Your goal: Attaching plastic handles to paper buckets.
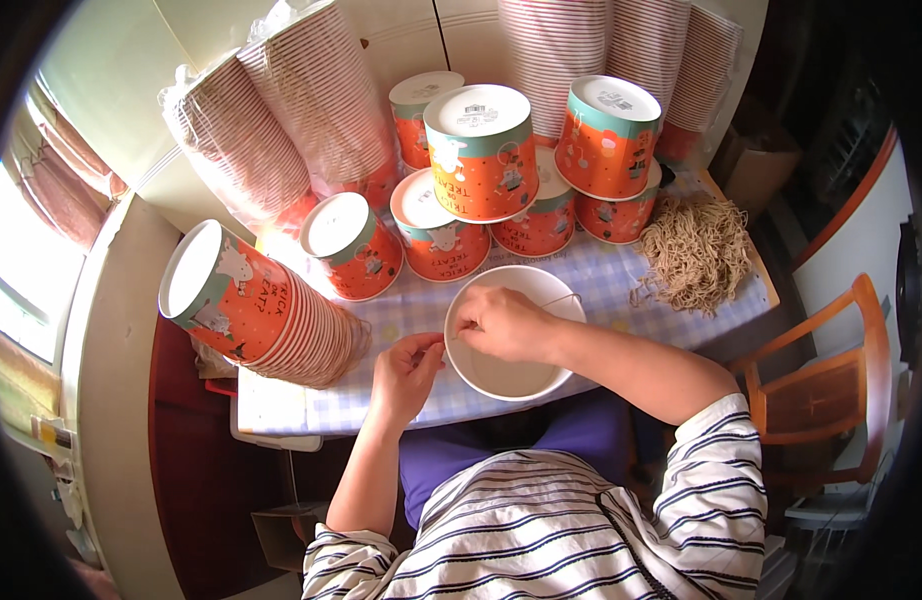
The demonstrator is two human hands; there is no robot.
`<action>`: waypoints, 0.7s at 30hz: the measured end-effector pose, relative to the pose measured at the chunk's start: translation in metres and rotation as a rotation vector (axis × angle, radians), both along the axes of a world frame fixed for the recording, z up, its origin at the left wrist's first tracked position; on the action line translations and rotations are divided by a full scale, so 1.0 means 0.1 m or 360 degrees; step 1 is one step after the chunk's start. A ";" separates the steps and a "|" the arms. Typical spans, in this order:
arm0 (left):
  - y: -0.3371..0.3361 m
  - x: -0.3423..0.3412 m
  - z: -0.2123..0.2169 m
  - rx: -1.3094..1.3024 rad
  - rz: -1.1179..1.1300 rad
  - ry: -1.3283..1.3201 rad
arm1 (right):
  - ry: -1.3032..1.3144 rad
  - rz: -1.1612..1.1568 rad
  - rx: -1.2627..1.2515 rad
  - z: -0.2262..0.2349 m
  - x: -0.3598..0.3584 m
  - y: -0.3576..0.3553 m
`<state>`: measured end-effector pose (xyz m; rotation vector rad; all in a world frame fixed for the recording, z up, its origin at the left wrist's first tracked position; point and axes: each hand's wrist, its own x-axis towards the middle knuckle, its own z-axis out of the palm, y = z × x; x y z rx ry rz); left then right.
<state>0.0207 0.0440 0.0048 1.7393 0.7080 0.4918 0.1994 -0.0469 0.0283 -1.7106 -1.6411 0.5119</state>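
Overhead, largest first: table (601, 285) with a blue-and-white checked cloth, crowded along its far half; tall nested stacks of paper tubs (311, 100) in clear wrap lean at the back left, more stacks (621, 45) at the back right; a lying stack of orange tubs (256, 310) with teal rims points left at the near left edge; upturned orange tubs (481, 150) stand two tiers high mid-table, white bases up; pile of tan cord handles (696, 250) lies at the right end, just beside the tubs; orange wooden chair (821, 380) stands off the right corner.

White tub (511, 335) sits open side up at the near table edge, directly in front of the person in a striped top; a thin cord (561, 298) arcs across its far rim.

Right hand (506, 322) reaches over the tub mouth, fingers curled in, tips pinched at the left rim, apparently on the cord end; left hand (409, 370) is just outside the left wall, fingers bent, thumb and forefinger closed at the rim; what it pinches I cannot tell.
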 end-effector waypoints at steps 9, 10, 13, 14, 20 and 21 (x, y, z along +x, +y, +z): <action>0.02 0.02 -0.02 0.0007 -0.0010 -0.0013 | -0.0006 -0.0021 -0.0012 0.04 -0.02 0.00; 0.02 0.02 -0.02 0.0012 -0.0013 -0.0001 | -0.0010 -0.0030 -0.0013 0.04 -0.02 0.00; 0.02 0.03 0.00 0.0018 -0.0024 0.0019 | -0.0019 -0.0043 -0.0010 0.03 -0.02 0.01; 0.02 0.03 0.01 0.0019 -0.0028 0.0027 | -0.0025 -0.0044 -0.0005 0.02 -0.02 0.01; 0.04 0.03 0.04 0.0033 -0.0048 0.0063 | 0.0000 -0.0046 -0.0008 0.01 -0.03 0.04; 0.05 0.04 0.03 0.0033 -0.0048 0.0063 | -0.0001 -0.0045 -0.0008 0.00 -0.03 0.04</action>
